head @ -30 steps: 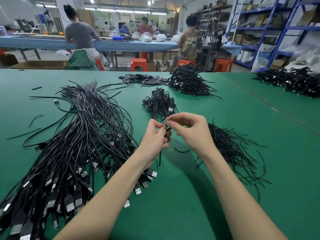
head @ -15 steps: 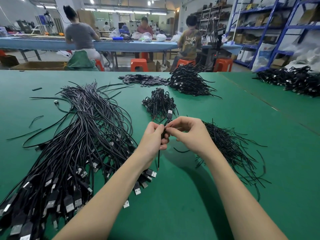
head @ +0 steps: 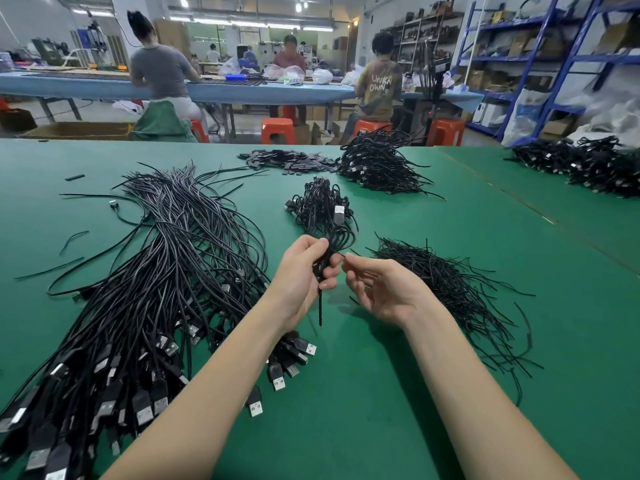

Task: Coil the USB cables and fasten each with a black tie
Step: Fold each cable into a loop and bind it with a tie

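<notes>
Right hand point(head: 384, 289) has let go, fingers loosely curled, holding nothing; left hand point(head: 304, 271) grips coiled cable point(head: 334, 237), tie end point(head: 320, 311) hanging below fingers.

Both bare forearms reach forward, hands close together. The left hand point(head: 303, 271) is curled, fingers and thumb clenched in a grip. Just beside it, the right hand point(head: 382, 289) is palm-up, fingers loosely bent, fingertips nearly touching the left's

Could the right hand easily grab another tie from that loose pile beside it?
Probably yes. The right hand hovers beside the pile of ties with nothing between them, and its fingers look relaxed and free, while the left hand holds the coiled cable.
</notes>
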